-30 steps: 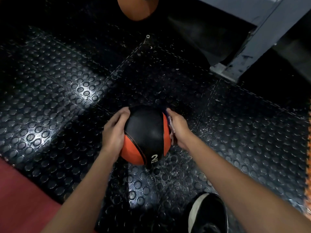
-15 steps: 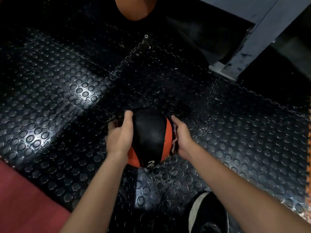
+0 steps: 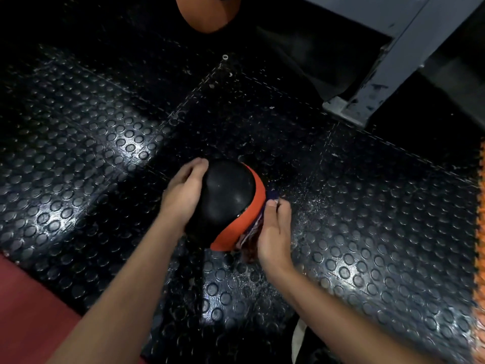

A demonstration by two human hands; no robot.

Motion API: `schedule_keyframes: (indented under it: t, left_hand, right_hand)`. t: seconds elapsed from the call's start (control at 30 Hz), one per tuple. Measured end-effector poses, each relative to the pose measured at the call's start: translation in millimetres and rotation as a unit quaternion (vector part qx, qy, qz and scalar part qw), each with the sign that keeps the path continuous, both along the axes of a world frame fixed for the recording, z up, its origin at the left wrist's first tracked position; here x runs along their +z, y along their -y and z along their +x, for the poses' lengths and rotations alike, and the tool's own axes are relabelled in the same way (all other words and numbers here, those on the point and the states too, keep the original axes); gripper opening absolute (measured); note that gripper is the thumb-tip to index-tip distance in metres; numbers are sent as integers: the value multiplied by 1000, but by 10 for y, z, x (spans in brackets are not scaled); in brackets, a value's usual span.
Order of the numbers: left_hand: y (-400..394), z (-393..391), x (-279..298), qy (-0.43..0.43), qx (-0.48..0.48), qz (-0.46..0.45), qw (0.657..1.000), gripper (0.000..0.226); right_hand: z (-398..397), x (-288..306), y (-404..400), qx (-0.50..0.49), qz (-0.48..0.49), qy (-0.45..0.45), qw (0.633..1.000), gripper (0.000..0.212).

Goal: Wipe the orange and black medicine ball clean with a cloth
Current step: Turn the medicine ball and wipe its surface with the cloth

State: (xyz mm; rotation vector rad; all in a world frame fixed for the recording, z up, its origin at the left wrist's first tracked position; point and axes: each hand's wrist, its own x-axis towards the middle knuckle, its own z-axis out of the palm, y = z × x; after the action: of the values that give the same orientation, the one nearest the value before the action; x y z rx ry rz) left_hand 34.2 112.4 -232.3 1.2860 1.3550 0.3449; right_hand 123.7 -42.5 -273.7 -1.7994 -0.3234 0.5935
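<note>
Since a second ago the medicine ball has turned between the hands: the white "2" that faced the camera is gone from view, and the black panel now faces up with the orange band swung over to the right hand's side. The right hand has slid lower along that band, and the left hand has shifted back up the ball's left side after cupping it more from the front half a second ago.

The left hand lies spread against the ball's left flank, fingers fairly straight and pressed to the black panel, holding nothing else. The right hand presses a bunched cloth (dark blue and reddish, blurred) against the orange band, thumb laid over it; its fingers are hidden behind the cloth. The ball sits between the two hands on the studded black floor.
</note>
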Motion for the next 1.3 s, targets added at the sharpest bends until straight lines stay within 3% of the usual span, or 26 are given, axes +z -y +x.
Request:
schedule_keyframes:
  t: [0.17,0.27,0.37,0.5,0.6,0.67,0.73,0.8,0.9,0.97,1.03,1.1,1.17,1.3]
  left_hand:
    - [16,1,-124,-11,78,22,997,58]
    - [-12,9,-143,-8,93,20,995,58]
    - [6,-13,-186,12,91,17,996,55]
    - [26,-37,-195,39,105,13,994,53]
    - [53,-23,-178,39,103,14,994,47]
    - [72,-30,-174,42,100,12,994,41]
    - [76,-42,-180,49,102,12,994,35]
    - [76,-59,-183,51,100,13,994,33]
    - [68,-92,-183,60,107,7,992,48]
    - [61,-124,-196,67,118,6,991,54]
    - [59,-146,-216,75,119,-1,990,50]
    - [67,-168,-238,86,119,-8,989,43]
    - [85,-156,-237,90,120,-5,989,35]
    - [98,-95,-188,85,114,7,990,15]
  right_hand:
    - [119,127,-205,19,32,62,997,29]
    - [262,347,-449,98,75,109,986,31]
    - [383,297,-638,175,23,129,976,35]
    - [548,147,-624,130,19,-76,988,40]
    - [618,74,-501,63,-35,-267,961,54]
    - [620,-33,-410,58,-95,-329,938,62]
    - [609,-81,-398,54,-95,-342,933,53]
    - [559,21,-447,58,-75,-273,957,40]
    - [436,234,-545,98,-24,-10,995,33]
    - [362,307,-559,167,32,128,977,32]
    - [369,220,-552,217,41,176,959,34]
    - [410,58,-524,210,49,117,969,37]
    - [467,-7,-517,143,52,-36,988,40]
    - [568,60,-447,77,-47,-251,964,60]
